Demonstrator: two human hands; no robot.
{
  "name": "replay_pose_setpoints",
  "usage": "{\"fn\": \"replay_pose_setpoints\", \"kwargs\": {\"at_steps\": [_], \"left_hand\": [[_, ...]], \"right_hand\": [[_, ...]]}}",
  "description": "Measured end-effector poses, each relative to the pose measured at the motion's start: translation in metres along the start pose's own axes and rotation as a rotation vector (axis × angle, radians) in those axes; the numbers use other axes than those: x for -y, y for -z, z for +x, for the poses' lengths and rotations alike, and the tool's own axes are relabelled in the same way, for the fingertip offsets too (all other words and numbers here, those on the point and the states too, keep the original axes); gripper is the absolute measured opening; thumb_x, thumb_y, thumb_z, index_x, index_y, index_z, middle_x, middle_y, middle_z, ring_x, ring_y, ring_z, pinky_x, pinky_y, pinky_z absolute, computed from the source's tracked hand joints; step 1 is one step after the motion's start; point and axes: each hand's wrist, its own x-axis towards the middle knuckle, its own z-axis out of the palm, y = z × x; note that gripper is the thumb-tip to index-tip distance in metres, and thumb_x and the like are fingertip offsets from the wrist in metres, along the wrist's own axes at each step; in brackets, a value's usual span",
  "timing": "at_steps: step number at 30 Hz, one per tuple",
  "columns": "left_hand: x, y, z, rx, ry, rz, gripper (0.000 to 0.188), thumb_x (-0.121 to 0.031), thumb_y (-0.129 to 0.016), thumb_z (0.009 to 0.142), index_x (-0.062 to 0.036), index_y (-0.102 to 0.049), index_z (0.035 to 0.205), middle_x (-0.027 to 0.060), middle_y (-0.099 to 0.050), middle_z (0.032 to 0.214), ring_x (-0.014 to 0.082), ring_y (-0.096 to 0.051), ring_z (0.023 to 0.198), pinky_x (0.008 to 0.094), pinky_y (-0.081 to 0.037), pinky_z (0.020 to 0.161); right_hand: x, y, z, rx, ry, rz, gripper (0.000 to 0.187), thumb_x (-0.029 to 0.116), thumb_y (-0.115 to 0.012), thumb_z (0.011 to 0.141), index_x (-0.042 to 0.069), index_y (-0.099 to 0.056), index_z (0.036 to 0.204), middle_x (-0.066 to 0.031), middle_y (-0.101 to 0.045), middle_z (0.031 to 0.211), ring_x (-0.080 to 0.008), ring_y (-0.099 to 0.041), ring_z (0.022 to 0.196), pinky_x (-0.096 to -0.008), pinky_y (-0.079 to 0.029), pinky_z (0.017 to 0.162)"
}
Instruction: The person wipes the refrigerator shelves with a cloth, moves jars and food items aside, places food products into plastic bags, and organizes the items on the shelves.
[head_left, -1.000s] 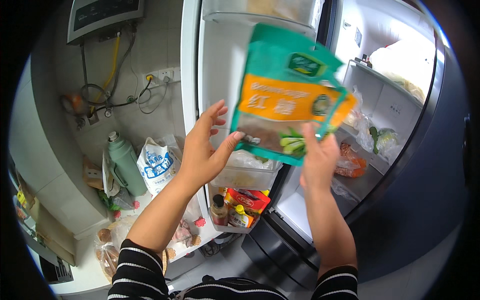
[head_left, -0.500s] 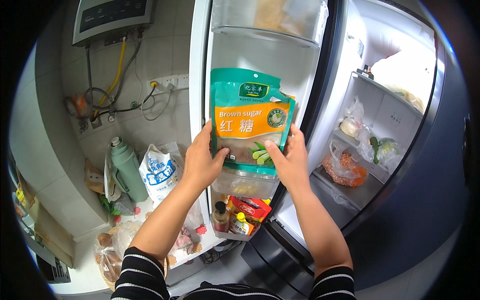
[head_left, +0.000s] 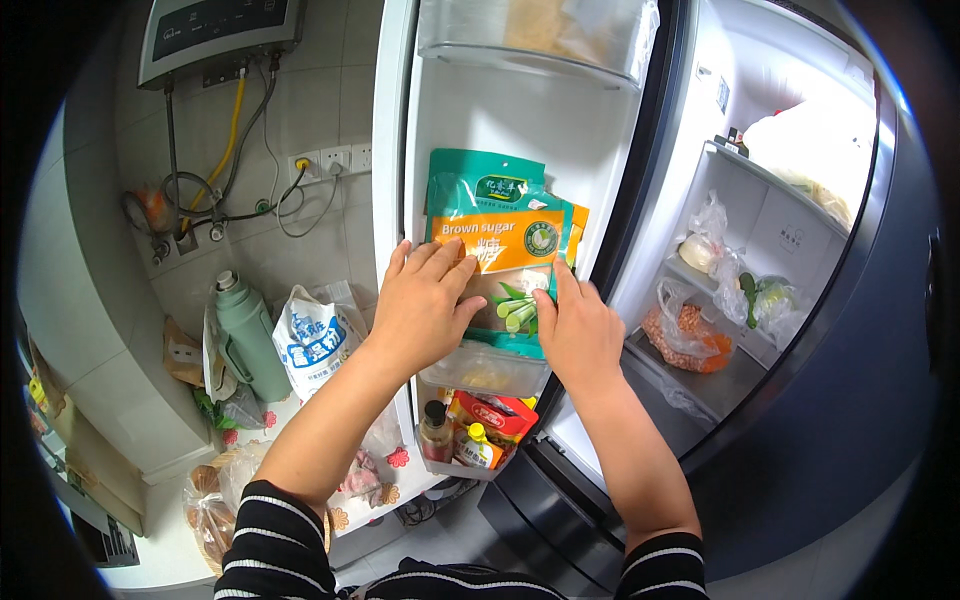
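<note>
A teal and orange sugar pouch (head_left: 485, 215) with a clear window stands upright in front of the open fridge door, its lower end at the clear door bin (head_left: 485, 370). Teal and orange edges stick out behind its top and right side; whether they belong to a second pouch I cannot tell. My left hand (head_left: 425, 310) lies across the pouch's front left, fingers stretched and apart. At the lower right edge, my right hand (head_left: 580, 325) grips the pouch, thumb on the front and some fingers hidden.
Below, a door bin (head_left: 470, 470) holds a dark-capped bottle (head_left: 436, 430) and red packets (head_left: 495, 415). Fridge shelves with bagged food (head_left: 688, 335) are at right. A green flask (head_left: 252, 335) and a white bag (head_left: 315, 340) stand at left.
My left hand has moved from the pouch's lower left edge onto its front, fingers spreading out. The pouch's top has sunk slightly and teal edging now shows behind it.
</note>
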Motion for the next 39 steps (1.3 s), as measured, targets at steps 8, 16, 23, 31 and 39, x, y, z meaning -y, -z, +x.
{"fn": "replay_pose_setpoints", "kwargs": {"at_steps": [8,16,23,31,39], "left_hand": [[0.012,0.007,-0.026,-0.282,-0.019,-0.278,0.03,-0.01,-0.072,0.071,-0.0046,-0.063,0.1,0.0146,-0.059,0.115,0.0347,-0.053,0.108,0.044,-0.042,0.092],[-0.008,0.007,-0.043,-0.069,0.0,-0.206,0.03,-0.024,-0.069,0.077,-0.0077,-0.065,0.101,0.0116,-0.06,0.115,0.0334,-0.05,0.114,0.0531,-0.029,0.102],[-0.044,0.009,-0.042,-0.157,-0.068,-0.341,0.042,-0.028,-0.073,0.073,-0.0086,-0.062,0.109,0.0116,-0.058,0.121,0.0343,-0.049,0.118,0.0523,-0.024,0.105],[-0.091,-0.007,-0.057,0.03,-0.078,-0.221,0.057,-0.033,-0.072,0.073,-0.0112,-0.054,0.123,0.0132,-0.05,0.129,0.0323,-0.044,0.121,0.0563,-0.008,0.108],[-0.088,-0.005,-0.06,0.048,-0.042,-0.275,0.06,-0.026,-0.073,0.071,-0.0109,-0.053,0.126,0.0128,-0.05,0.128,0.0325,-0.045,0.121,0.0547,-0.008,0.11]], "right_hand": [[-0.009,-0.005,-0.022,-0.302,0.203,0.157,0.021,0.02,-0.069,0.078,0.009,-0.066,0.096,-0.0051,-0.049,0.08,-0.0213,-0.056,0.066,-0.0335,-0.045,0.052],[-0.021,0.014,-0.051,-0.349,0.322,0.242,0.027,0.015,-0.073,0.072,0.004,-0.066,0.095,-0.0077,-0.051,0.082,-0.025,-0.053,0.075,-0.035,-0.044,0.061],[-0.055,0.027,-0.073,-0.263,0.313,0.045,0.031,0.023,-0.071,0.073,0.006,-0.065,0.098,-0.0098,-0.058,0.093,-0.0284,-0.056,0.087,-0.0425,-0.042,0.083],[-0.177,0.024,-0.185,0.904,0.088,-1.109,0.036,0.033,-0.058,0.082,0.005,-0.07,0.102,-0.0091,-0.065,0.109,-0.0368,-0.054,0.109,-0.0658,-0.006,0.106],[-0.155,0.034,-0.215,1.259,0.124,-1.002,0.034,0.025,-0.046,0.089,0.008,-0.069,0.106,-0.0178,-0.063,0.115,-0.043,-0.046,0.121,-0.0623,-0.016,0.104]]}}
